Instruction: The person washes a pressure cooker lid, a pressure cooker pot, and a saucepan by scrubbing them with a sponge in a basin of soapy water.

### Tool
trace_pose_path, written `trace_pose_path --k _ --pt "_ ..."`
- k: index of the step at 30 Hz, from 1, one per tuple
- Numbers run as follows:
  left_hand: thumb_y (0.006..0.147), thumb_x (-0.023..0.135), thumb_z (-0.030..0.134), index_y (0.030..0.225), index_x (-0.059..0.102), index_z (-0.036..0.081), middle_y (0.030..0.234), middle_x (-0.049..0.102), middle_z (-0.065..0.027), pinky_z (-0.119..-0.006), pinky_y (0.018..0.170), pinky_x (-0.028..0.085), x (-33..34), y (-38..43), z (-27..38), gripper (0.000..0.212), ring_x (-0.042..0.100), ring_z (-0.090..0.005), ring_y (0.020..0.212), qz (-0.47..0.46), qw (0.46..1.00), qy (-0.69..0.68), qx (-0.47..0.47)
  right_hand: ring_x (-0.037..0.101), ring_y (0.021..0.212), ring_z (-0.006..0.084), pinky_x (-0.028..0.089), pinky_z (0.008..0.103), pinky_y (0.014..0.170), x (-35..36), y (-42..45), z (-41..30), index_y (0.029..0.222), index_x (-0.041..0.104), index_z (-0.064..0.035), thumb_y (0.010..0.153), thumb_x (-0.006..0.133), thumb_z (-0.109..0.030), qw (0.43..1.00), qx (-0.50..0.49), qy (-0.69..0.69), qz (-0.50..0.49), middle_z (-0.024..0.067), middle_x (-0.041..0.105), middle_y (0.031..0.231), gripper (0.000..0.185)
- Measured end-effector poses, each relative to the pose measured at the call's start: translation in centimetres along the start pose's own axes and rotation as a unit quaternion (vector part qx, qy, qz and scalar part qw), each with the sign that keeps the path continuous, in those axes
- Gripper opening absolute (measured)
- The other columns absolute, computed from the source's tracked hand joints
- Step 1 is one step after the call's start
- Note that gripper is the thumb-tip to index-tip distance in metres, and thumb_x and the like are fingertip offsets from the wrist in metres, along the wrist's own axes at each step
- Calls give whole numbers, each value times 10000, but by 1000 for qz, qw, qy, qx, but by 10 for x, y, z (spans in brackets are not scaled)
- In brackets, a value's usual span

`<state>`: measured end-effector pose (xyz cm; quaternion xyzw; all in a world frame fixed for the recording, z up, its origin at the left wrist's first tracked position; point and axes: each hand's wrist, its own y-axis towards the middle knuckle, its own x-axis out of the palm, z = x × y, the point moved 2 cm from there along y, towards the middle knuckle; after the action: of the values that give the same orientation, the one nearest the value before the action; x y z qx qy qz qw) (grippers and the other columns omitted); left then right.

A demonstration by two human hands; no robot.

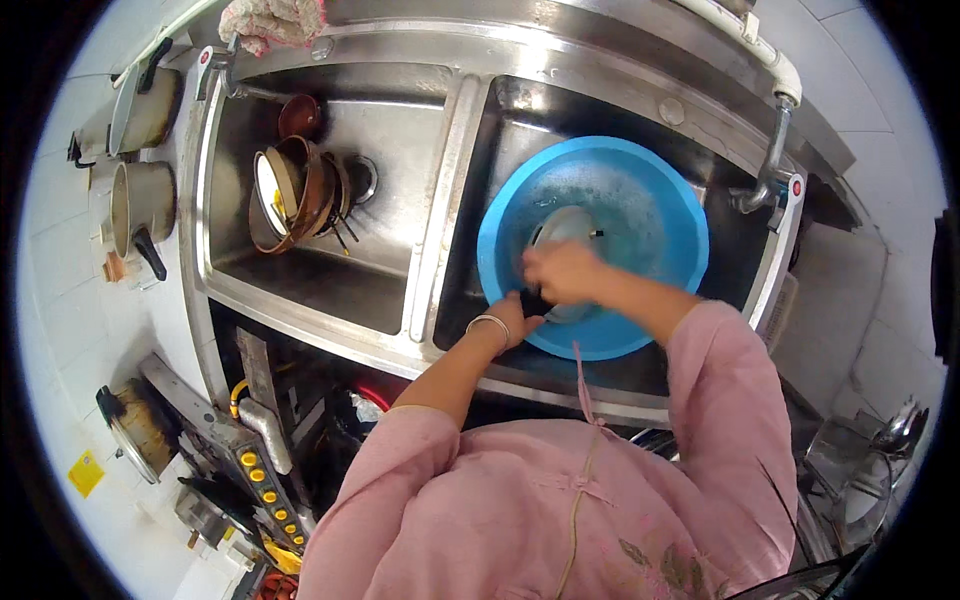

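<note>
A blue plastic basin (pixel 592 150) holding cloudy water stands in the right-hand sink bowl. Inside it lies a pan lid (pixel 571 223), partly under the water, with a small knob showing. My left hand (pixel 513 321), with a bracelet on the wrist, is at the basin's near-left rim and grips a black handle (pixel 534 303). Over the lid is my right hand (pixel 564 271), blurred and with its fingers curled; what it holds, if anything, is hidden beneath it.
Stacked bowls (pixel 300 195) and a small red-brown bowl (pixel 299 117) sit in the left sink bowl (pixel 397 180). Taps rise at the right (pixel 772 172) and upper left (pixel 225 71). Pots (pixel 142 210) stand left of the sink; a cloth (pixel 271 24) hangs above.
</note>
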<state>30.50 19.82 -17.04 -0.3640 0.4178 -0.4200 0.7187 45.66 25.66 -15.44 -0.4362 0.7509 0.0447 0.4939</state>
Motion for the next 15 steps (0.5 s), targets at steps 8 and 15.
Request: trace_pose_path --k 8,15 --pt "779 609 400 1133 415 -76 1031 560 -269 -390 842 445 -2 -3 2 624 556 -370 975 -22 999 -11 -27 573 835 293 471 431 700 29 12 51 850 614 -105 646 568 -182 978 136 102 124 87 554 963 223" --pt "781 607 394 1160 382 -71 1048 548 -283 -408 854 442 -4 -6 11 641 540 -388 1000 -27 999 4 -41 590 832 297 473 414 757 24 16 36 920 641 -102 653 566 -196 972 175 67 141 124 597 952 293"
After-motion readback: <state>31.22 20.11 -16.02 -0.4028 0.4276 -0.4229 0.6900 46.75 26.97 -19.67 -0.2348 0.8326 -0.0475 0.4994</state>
